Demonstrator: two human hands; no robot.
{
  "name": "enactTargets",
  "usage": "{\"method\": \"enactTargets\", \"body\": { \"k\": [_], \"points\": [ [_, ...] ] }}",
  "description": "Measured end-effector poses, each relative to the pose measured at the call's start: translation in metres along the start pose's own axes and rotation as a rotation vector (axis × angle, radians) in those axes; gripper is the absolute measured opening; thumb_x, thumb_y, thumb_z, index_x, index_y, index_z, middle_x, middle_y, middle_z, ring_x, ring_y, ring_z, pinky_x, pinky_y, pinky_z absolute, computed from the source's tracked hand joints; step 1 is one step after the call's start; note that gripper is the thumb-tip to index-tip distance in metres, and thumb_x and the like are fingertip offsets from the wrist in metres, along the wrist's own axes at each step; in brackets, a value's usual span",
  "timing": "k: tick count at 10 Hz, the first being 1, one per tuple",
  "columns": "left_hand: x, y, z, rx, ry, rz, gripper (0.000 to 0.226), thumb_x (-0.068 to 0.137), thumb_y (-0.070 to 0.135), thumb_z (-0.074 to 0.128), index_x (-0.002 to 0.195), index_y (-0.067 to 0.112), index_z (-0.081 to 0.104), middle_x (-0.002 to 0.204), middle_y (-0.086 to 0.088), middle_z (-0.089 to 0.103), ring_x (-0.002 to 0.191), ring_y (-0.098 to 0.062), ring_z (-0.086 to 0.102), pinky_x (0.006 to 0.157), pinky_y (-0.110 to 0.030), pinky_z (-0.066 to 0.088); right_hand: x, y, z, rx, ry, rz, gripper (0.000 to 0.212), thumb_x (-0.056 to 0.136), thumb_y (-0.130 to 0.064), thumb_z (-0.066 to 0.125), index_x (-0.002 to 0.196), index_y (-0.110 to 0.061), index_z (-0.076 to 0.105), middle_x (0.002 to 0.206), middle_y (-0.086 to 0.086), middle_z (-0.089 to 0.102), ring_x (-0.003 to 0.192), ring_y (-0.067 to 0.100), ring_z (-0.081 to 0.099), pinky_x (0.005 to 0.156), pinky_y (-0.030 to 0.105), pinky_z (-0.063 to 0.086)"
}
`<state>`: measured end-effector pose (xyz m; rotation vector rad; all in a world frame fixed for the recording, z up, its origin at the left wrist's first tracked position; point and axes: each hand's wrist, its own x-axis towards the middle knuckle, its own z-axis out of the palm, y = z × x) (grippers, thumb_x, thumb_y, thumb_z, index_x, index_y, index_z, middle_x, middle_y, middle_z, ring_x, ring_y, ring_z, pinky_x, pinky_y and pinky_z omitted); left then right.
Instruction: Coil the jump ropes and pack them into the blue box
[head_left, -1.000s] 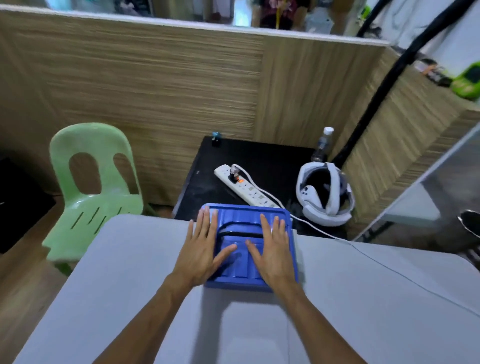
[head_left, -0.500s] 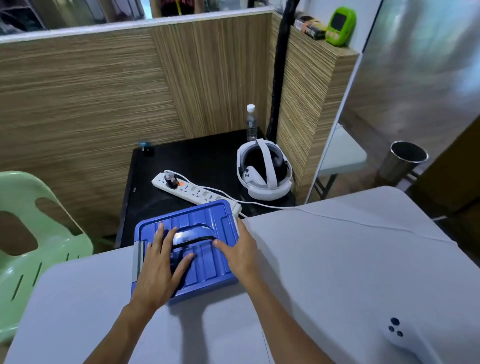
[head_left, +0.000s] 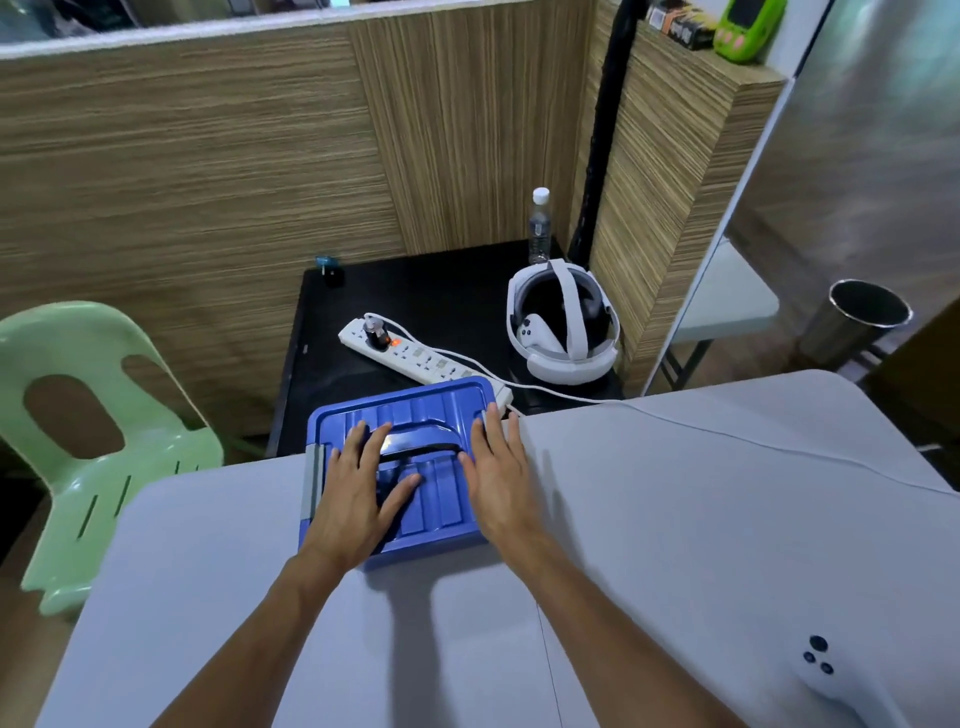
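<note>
The blue box (head_left: 431, 410) sits at the far edge of the grey table (head_left: 675, 519) with its ribbed lid on and a dark handle lying flat across the top. My left hand (head_left: 358, 493) lies flat on the lid's left half, fingers straight and spread, thumb reaching toward the middle. My right hand (head_left: 493, 467) rests flat on the lid's right edge, fingers straight, partly over the box's side. No jump rope shows anywhere; the box's inside is hidden by the lid.
Behind the table stands a black side table (head_left: 426, 301) with a white power strip (head_left: 415, 353), a white headset (head_left: 563, 327) and a water bottle (head_left: 539, 226). A white cable (head_left: 753, 441) crosses the grey table. A white controller (head_left: 826, 675) lies near right, a green chair (head_left: 78, 415) left.
The view has swung right and then closer, so the box sits left of centre. My right hand slid from the lid's middle to its right edge. My left hand stays flat on the lid.
</note>
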<state>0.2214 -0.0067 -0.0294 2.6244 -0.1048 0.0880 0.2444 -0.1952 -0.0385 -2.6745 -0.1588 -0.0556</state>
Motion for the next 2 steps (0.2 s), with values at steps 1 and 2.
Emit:
{"method": "enactTargets", "body": {
  "k": [1, 2],
  "points": [
    [-0.004, -0.001, 0.003, 0.002, -0.008, -0.02, 0.08, 0.086, 0.071, 0.038, 0.151, 0.027, 0.022, 0.157, -0.008, 0.025, 0.147, -0.022, 0.015, 0.118, -0.047, 0.02, -0.009, 0.006, -0.011, 0.136, -0.082, -0.018, 0.06, 0.106, -0.038, 0.032, 0.157, -0.012, 0.012, 0.164, -0.001, -0.009, 0.15, 0.021, -0.013, 0.122, 0.036, 0.01],
    [-0.017, -0.005, 0.01, -0.042, 0.041, 0.014, 0.08, 0.086, 0.072, 0.035, 0.152, 0.033, 0.012, 0.157, -0.009, 0.023, 0.147, -0.028, 0.019, 0.116, -0.042, 0.024, -0.029, 0.01, -0.025, 0.33, -0.174, -0.058, 0.066, 0.103, -0.045, 0.038, 0.157, -0.023, 0.005, 0.159, -0.014, -0.019, 0.149, 0.013, -0.016, 0.122, 0.036, 0.008]
  ]
}}
